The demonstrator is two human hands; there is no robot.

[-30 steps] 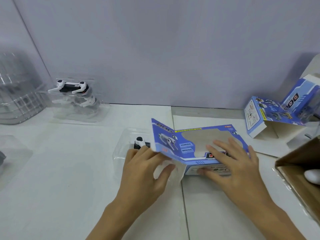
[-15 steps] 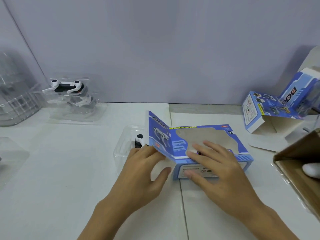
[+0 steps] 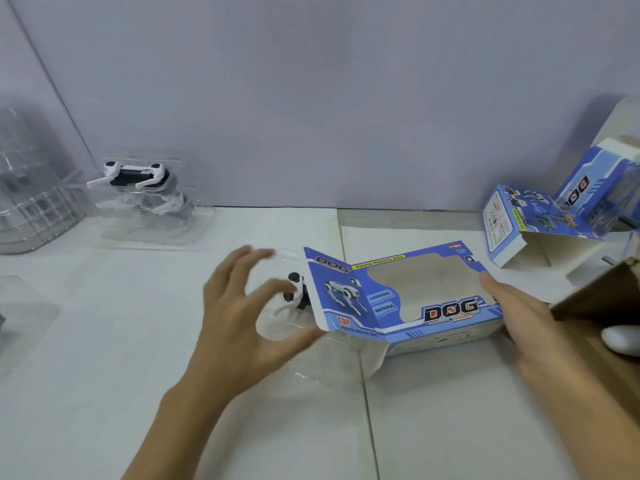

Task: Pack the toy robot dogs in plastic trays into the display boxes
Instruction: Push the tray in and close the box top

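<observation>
**Display box on its side, tray and dog at its open end**

Plain pale wall behind; white counter (image 3: 104,358) with a seam running near to far right of centre.

Display box (image 3: 415,299), blue with a cut-out window and "DOG" lettering, lies at mid-counter just right of the seam. Its left end flap stands open, angled up and toward the left.

Clear plastic tray (image 3: 311,362) sits at that open left end, partly behind the flap. Toy robot dog (image 3: 294,296), white and black, is in the tray, just left of the flap; how far tray or dog reaches into the box cannot be told.

Left hand (image 3: 242,323) hovers over the tray, blurred, fingers (image 3: 256,254) spread and loosely bent, thumb tip near the flap's lower corner. It grasps nothing.

Right hand (image 3: 533,327) lies against the right end of the box, fingers straight, flat to the box wall, not curled round it.

Far left: second tray with robot dogs (image 3: 138,188) standing near the wall. Beside it, further left, a clear container (image 3: 31,202) with a grid pattern.

Far right: more blue display boxes (image 3: 540,220), one open-ended, tilted. Near right edge: brown cardboard carton (image 3: 602,306), corner in view, a white rounded object (image 3: 620,339) inside, unidentifiable.
</observation>
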